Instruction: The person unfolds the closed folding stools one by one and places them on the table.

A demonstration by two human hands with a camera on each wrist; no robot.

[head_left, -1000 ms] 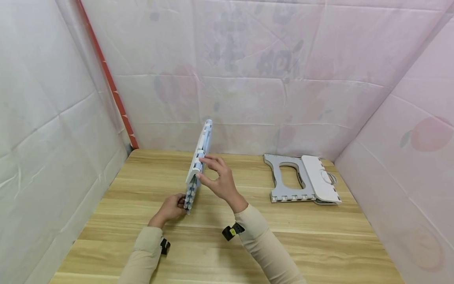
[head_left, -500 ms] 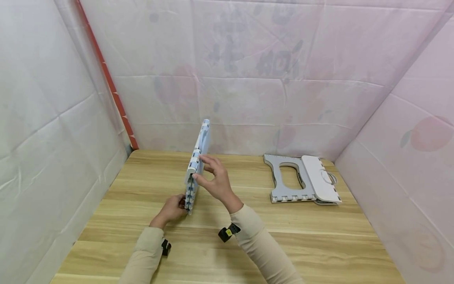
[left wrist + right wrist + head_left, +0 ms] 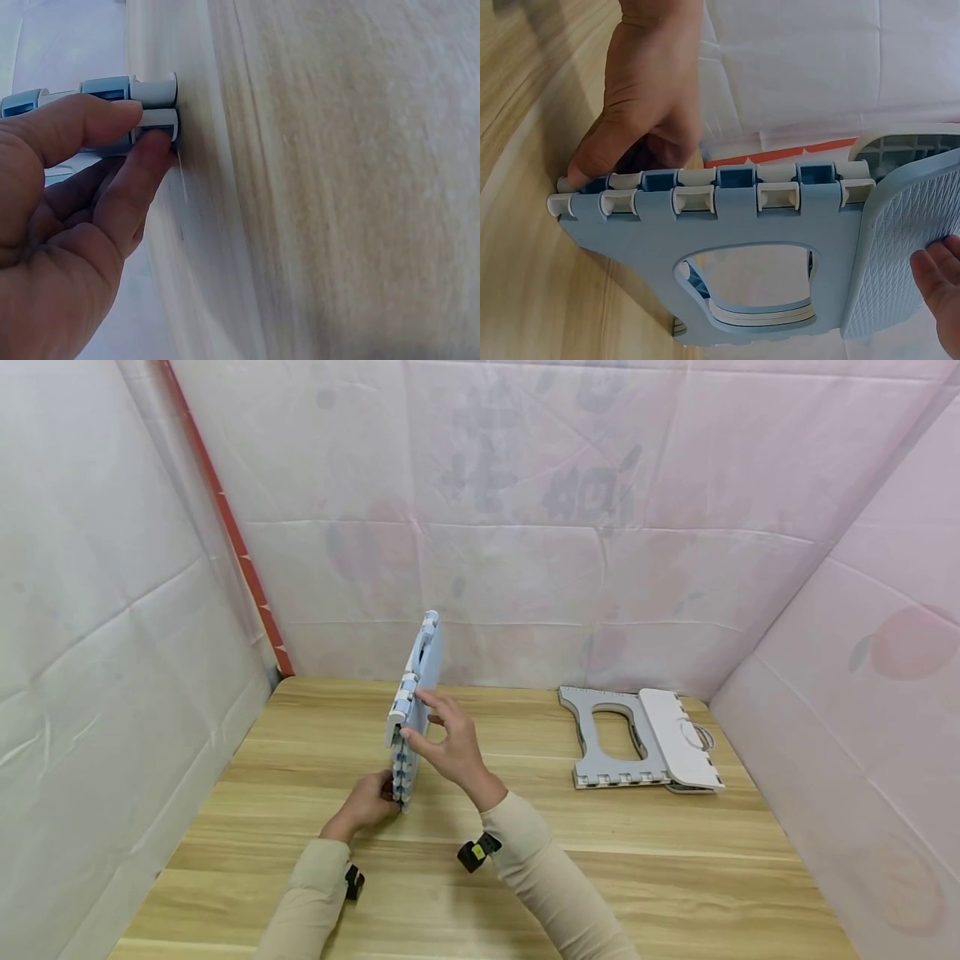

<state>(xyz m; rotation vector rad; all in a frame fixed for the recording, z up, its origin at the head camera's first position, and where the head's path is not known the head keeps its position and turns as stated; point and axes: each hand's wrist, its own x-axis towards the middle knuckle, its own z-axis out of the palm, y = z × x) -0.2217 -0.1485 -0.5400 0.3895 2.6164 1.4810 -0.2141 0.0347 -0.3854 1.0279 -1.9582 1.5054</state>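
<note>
A blue and white folding step stool (image 3: 416,685) stands folded on its edge in the head view, leaning a little. My left hand (image 3: 371,802) pinches the low hinged end of its legs near the tabletop; in the left wrist view the thumb and fingers (image 3: 124,187) press on both sides of one white and blue hinge piece. My right hand (image 3: 453,739) is at the seat, its thumb and index fingertip touching the near side. In the right wrist view those fingertips (image 3: 930,274) lie against the textured blue seat half (image 3: 907,232), which stands slightly apart from the other half.
A grey and white folded stool (image 3: 615,739) with a handle lies flat at the right rear of the wooden table (image 3: 562,877). Sheet-covered walls (image 3: 487,568) rise behind and at both sides. A red strip (image 3: 232,535) runs down the left rear corner.
The upper end of the blue stool has turned slightly to the left, showing more of its right face. My right hand moved left along with it. The left hand keeps its hold.
</note>
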